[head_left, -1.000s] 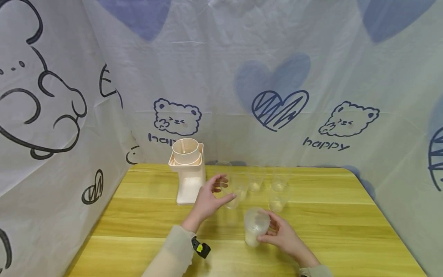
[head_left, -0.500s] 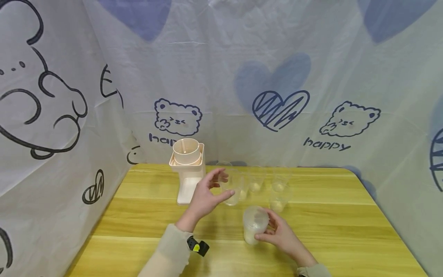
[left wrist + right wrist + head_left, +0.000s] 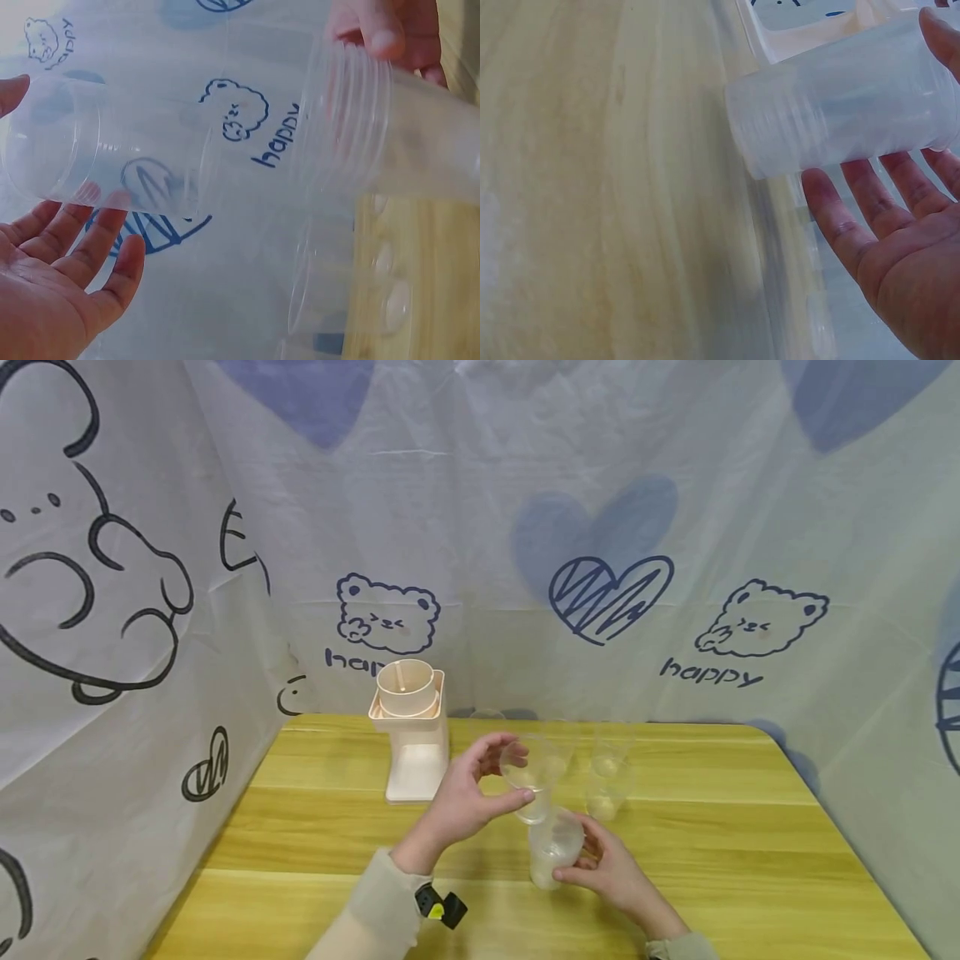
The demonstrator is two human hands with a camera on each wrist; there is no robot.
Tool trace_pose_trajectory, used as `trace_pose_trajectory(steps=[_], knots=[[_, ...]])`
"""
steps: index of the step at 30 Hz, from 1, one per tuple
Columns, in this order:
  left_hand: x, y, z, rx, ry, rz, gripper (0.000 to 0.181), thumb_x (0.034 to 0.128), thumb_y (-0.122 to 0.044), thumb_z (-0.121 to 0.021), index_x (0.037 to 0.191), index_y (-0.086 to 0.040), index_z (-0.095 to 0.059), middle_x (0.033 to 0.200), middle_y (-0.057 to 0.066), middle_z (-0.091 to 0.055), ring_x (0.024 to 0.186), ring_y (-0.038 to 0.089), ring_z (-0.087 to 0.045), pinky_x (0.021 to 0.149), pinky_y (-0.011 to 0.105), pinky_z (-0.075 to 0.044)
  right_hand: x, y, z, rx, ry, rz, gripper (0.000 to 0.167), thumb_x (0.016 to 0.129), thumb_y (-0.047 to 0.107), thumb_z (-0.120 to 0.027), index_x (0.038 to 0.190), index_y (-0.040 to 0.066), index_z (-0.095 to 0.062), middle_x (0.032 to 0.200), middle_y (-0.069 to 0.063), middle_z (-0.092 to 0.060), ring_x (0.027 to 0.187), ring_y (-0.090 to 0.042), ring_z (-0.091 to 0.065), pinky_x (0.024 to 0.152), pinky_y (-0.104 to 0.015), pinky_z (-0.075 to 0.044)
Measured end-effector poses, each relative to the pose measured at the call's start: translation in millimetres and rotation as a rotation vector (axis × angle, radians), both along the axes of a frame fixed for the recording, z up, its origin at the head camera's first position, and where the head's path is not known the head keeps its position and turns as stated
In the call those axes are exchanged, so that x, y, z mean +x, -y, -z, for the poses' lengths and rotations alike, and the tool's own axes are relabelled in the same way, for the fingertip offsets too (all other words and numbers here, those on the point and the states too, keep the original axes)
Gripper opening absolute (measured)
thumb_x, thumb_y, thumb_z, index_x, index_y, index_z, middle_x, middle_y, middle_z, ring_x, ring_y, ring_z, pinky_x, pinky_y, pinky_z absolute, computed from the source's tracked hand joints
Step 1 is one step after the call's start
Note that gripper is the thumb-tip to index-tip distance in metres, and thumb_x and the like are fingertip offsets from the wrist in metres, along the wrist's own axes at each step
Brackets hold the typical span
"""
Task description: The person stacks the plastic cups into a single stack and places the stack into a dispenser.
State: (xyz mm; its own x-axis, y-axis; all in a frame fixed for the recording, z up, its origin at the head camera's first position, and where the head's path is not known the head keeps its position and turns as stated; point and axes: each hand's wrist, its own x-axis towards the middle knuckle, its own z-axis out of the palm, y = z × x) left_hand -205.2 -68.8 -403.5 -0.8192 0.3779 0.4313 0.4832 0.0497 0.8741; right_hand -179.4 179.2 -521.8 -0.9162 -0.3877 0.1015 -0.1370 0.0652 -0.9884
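In the head view my left hand (image 3: 468, 793) holds a single clear plastic cup (image 3: 534, 810) between thumb and fingers, above the table. Just right of and below it, my right hand (image 3: 615, 875) grips a stack of nested clear cups (image 3: 553, 852). The left wrist view shows the single cup (image 3: 150, 150) lying across the left fingers (image 3: 97, 247), apart from the rims of the stack (image 3: 352, 112). The right wrist view has the stack (image 3: 840, 101) between the thumb and fingers (image 3: 870, 202) of the right hand.
Several clear cups (image 3: 604, 802) stand upright on the wooden table (image 3: 712, 860), behind the hands. A cream-coloured holder (image 3: 417, 768) with a round open top stands at the back left. A patterned sheet (image 3: 480, 527) hangs behind and beside the table.
The left hand first drew back left and lifted a cup off the table, then moved right with it, close to the stack. The right hand has hardly moved.
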Motion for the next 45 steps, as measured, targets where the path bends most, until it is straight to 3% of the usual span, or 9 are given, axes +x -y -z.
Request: trace_pose_trajectory(steps=[10, 18, 25, 29, 37, 45], knots=[[-0.6, -10.5, 4.2, -0.022, 0.029, 0.071, 0.057, 0.0843, -0.008, -0.077, 0.135, -0.008, -0.052, 0.124, 0.006, -0.063, 0.112, 0.022, -0.061, 0.089, 0.037, -0.048, -0.5, -1, 1.4, -0.01, 0.007, -0.011, 0.076, 0.08, 0.003, -0.08, 0.144, -0.004, -0.038, 0.134, -0.028, -0.049, 0.117, -0.029, -0.056, 0.092, -0.037, -0.051], [0.0, -14.1, 8.3, -0.052, 0.055, 0.086, 0.058, 0.0846, -0.01, -0.077, 0.137, -0.01, -0.051, 0.126, 0.003, -0.062, 0.113, 0.018, -0.061, 0.091, 0.039, -0.048, 0.0, 0, 0.9, -0.007, 0.007, -0.011, 0.075, 0.081, 0.004, -0.08, 0.144, -0.004, -0.038, 0.136, -0.029, -0.049, 0.119, -0.039, -0.052, 0.092, -0.036, -0.051], [-2.2, -14.1, 13.0, -0.048, 0.118, 0.115, 0.06, 0.0846, -0.013, -0.077, 0.138, -0.013, -0.051, 0.128, 0.001, -0.06, 0.115, 0.02, -0.059, 0.096, 0.054, -0.044, -1.2, 1, -0.6, 0.004, 0.037, -0.013, 0.077, 0.081, 0.005, -0.08, 0.145, -0.003, -0.037, 0.137, -0.03, -0.047, 0.12, -0.042, -0.052, 0.092, -0.035, -0.051], [-3.2, -13.7, 15.6, -0.064, 0.125, 0.111, 0.06, 0.0841, -0.013, -0.078, 0.138, -0.013, -0.051, 0.126, 0.001, -0.059, 0.114, 0.021, -0.06, 0.097, 0.053, -0.044, -3.5, 0, -0.2, 0.005, 0.04, -0.013, 0.076, 0.081, 0.005, -0.08, 0.144, -0.003, -0.038, 0.137, -0.03, -0.047, 0.12, -0.043, -0.052, 0.092, -0.035, -0.051], [-2.7, -16.4, 17.0, -0.11, 0.111, 0.101, 0.061, 0.0838, -0.016, -0.079, 0.138, -0.015, -0.051, 0.123, -0.001, -0.06, 0.11, 0.015, -0.06, 0.097, 0.039, -0.046, -5.6, 1, -0.8, 0.003, 0.03, -0.014, 0.075, 0.081, 0.006, -0.08, 0.143, -0.003, -0.039, 0.134, -0.029, -0.048, 0.117, -0.042, -0.054, 0.09, -0.035, -0.052], [-2.7, -15.3, 29.7, -0.172, 0.096, 0.087, 0.061, 0.0844, -0.023, -0.079, 0.139, -0.013, -0.051, 0.124, -0.001, -0.062, 0.114, 0.016, -0.057, 0.096, 0.039, -0.047, -5.2, 1, 0.5, -0.018, 0.025, -0.018, 0.076, 0.08, 0.005, -0.08, 0.143, -0.004, -0.039, 0.135, -0.031, -0.048, 0.117, -0.043, -0.054, 0.09, -0.035, -0.052]])
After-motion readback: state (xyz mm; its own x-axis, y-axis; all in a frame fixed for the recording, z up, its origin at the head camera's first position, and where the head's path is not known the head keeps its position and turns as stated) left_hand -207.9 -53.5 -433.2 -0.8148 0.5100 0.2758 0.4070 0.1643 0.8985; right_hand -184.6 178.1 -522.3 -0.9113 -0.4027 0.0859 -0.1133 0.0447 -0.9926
